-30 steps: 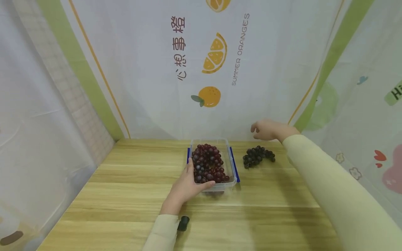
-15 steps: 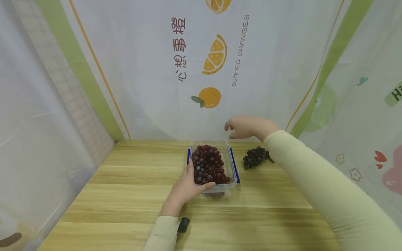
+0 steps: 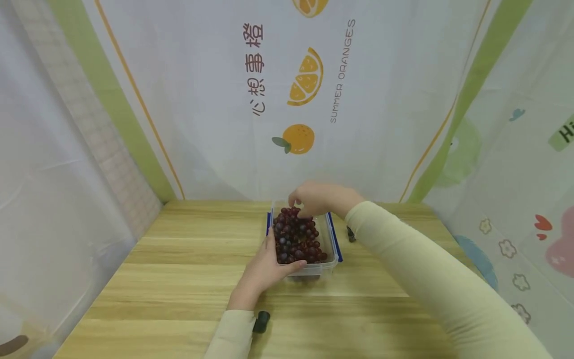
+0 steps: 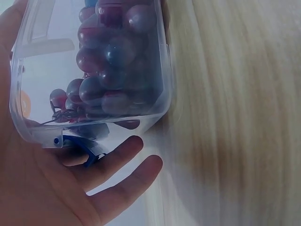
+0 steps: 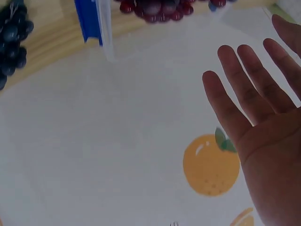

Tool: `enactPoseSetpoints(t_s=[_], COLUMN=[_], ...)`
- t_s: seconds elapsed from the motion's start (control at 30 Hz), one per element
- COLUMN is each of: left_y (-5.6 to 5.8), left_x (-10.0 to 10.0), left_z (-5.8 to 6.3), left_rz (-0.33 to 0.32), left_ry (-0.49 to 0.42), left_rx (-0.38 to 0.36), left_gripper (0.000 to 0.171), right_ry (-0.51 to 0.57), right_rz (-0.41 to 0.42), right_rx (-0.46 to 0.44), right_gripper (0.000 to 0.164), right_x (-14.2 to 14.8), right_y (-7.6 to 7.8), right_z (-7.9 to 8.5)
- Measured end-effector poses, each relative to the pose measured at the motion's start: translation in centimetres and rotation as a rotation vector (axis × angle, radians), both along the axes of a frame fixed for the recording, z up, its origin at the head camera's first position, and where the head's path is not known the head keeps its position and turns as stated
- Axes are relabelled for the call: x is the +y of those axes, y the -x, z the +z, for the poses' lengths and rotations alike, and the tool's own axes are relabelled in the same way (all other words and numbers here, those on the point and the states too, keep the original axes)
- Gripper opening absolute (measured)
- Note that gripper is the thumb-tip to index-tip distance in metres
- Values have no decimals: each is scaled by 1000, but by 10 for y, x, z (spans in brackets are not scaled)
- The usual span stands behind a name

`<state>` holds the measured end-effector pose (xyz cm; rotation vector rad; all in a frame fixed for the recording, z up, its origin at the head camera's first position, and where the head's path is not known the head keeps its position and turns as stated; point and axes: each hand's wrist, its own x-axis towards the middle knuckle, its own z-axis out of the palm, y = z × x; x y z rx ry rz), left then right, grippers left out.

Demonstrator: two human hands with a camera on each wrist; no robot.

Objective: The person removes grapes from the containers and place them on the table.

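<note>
A clear plastic food container (image 3: 333, 255) with blue side latches stands on the table, filled with red grapes (image 3: 292, 242). My left hand (image 3: 263, 267) holds its near left corner, thumb along the front rim and fingers along the left side by the latch. Over the far part of the container hovers my right hand (image 3: 319, 197), fingers slightly bent downward above the grapes and holding nothing; in the right wrist view its fingers are spread. A bunch of dark grapes (image 5: 11, 42) lies right of the container, mostly hidden by my right sleeve in the head view.
The wooden table (image 3: 197, 259) meets a white cloth (image 3: 215, 164) printed with oranges right behind the container. More hanging cloth borders both sides. A small dark device (image 3: 261, 322) sits at my left wrist.
My right hand has moved left and down, from above the dark grapes to over the red grapes in the container. My left hand and the container have stayed put.
</note>
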<state>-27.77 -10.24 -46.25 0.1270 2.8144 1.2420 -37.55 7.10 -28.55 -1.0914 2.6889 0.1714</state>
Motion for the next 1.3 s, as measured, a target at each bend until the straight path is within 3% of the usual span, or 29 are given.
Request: enactPoseSetpoints(t_s=[0.2,0.6,0.8,1.07,1.3], left_y=[2,2,3,3,2], left_x=[-1,-3,-3,-3,-3], left_z=[1,2,0,0,0], left_rz=[-12,-25,-32,-37,-43], left_ry=[16,-12,-16,-32,-38], left_rx=[7,42,41,47,63], left_gripper=[139,140,137,137,133], right_ry=[15,5,-18,-112,-154], right_rz=[53,252,214,183,216], right_rx=[-59,117,135,272,364], right_gripper=[36,21,22,21,26], right_x=[-13,-29,-35,-42,-44], right_y=[-7,-16,-20,-21,-17], right_z=[-26,-56,-66,-77,-82])
